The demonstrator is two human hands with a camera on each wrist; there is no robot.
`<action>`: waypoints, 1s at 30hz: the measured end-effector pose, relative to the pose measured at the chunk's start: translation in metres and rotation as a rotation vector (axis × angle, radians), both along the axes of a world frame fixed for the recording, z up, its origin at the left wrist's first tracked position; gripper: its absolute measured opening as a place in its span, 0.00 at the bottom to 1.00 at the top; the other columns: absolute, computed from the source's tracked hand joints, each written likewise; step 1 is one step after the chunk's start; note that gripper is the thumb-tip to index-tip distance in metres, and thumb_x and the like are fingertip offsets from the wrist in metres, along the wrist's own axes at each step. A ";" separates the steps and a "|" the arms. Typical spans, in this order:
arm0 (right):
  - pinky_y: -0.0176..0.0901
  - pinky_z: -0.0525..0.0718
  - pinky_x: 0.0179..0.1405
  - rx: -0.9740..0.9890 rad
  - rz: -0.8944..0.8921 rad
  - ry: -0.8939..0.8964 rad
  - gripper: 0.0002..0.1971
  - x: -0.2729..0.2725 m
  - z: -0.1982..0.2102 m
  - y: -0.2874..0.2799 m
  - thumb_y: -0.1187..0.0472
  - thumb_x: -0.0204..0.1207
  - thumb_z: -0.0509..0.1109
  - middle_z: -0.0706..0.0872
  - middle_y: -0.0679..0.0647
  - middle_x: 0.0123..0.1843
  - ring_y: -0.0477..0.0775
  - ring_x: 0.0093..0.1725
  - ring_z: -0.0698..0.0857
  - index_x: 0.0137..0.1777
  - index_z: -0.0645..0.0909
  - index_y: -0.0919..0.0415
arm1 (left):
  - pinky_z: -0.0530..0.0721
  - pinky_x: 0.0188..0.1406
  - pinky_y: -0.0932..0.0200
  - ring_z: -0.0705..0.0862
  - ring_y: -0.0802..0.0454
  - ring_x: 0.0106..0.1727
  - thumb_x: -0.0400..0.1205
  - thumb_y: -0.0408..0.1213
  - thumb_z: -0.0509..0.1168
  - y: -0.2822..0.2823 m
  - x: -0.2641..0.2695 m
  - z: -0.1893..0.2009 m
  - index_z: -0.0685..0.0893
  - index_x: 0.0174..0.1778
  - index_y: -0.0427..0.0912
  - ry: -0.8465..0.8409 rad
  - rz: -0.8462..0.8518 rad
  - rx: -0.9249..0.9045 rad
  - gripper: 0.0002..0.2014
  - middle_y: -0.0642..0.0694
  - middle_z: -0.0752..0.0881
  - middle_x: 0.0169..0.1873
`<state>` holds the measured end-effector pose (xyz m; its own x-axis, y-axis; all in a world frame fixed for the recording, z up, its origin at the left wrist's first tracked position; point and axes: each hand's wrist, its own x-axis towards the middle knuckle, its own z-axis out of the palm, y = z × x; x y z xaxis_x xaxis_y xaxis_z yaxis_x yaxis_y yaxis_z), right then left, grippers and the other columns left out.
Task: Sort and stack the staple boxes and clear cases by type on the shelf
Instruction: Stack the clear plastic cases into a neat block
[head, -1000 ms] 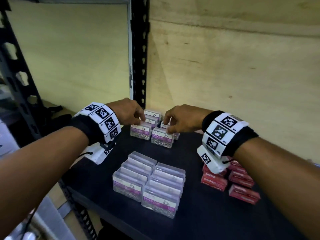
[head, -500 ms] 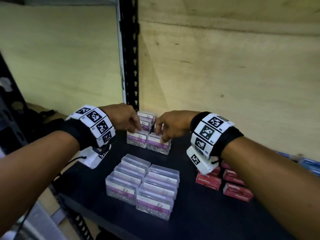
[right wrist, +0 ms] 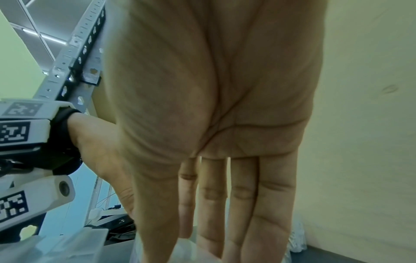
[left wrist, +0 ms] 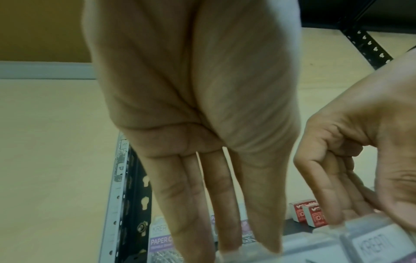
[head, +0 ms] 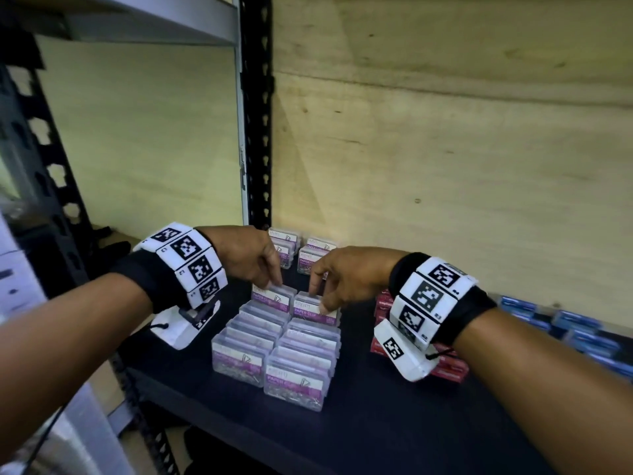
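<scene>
The left hand [head: 251,257] reaches down with straight fingers [left wrist: 225,204] held close together, tips on the left clear case [head: 273,299]. At 3 o'clock from it, the right hand [head: 349,277] pinches the right clear case [head: 317,308] between thumb and fingers. Both cases stand at the 12 o'clock end of the block of clear cases [head: 274,351] on the shelf [head: 376,423]. Red staple boxes [head: 445,366] lie at 3 o'clock.
</scene>
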<state>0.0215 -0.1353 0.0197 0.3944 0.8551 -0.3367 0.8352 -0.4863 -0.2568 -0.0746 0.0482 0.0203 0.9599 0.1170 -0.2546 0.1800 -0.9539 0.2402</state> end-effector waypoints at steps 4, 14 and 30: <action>0.51 0.85 0.61 -0.019 0.013 -0.023 0.15 -0.009 0.002 -0.007 0.53 0.77 0.77 0.91 0.49 0.55 0.50 0.53 0.89 0.62 0.82 0.49 | 0.73 0.39 0.84 0.82 0.78 0.43 0.81 0.43 0.72 -0.006 -0.008 0.001 0.90 0.57 0.55 0.013 -0.028 0.022 0.10 0.63 0.90 0.48; 0.52 0.87 0.60 -0.051 0.021 0.002 0.16 -0.021 0.005 -0.016 0.55 0.79 0.75 0.91 0.53 0.57 0.54 0.54 0.90 0.65 0.81 0.51 | 0.74 0.47 0.76 0.82 0.79 0.44 0.80 0.46 0.72 -0.016 -0.022 0.002 0.90 0.57 0.58 0.043 -0.005 0.007 0.10 0.71 0.87 0.41; 0.45 0.82 0.58 -0.020 0.006 -0.173 0.18 0.007 0.020 0.013 0.46 0.79 0.72 0.85 0.46 0.58 0.51 0.56 0.84 0.65 0.83 0.51 | 0.80 0.57 0.62 0.84 0.61 0.54 0.81 0.54 0.68 0.011 0.015 0.009 0.86 0.60 0.54 -0.070 0.060 0.071 0.15 0.58 0.87 0.54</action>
<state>0.0282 -0.1220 0.0396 0.4424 0.8514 -0.2817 0.8692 -0.4845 -0.0993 -0.0599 0.0589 0.0294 0.9658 0.1904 -0.1760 0.2226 -0.9568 0.1868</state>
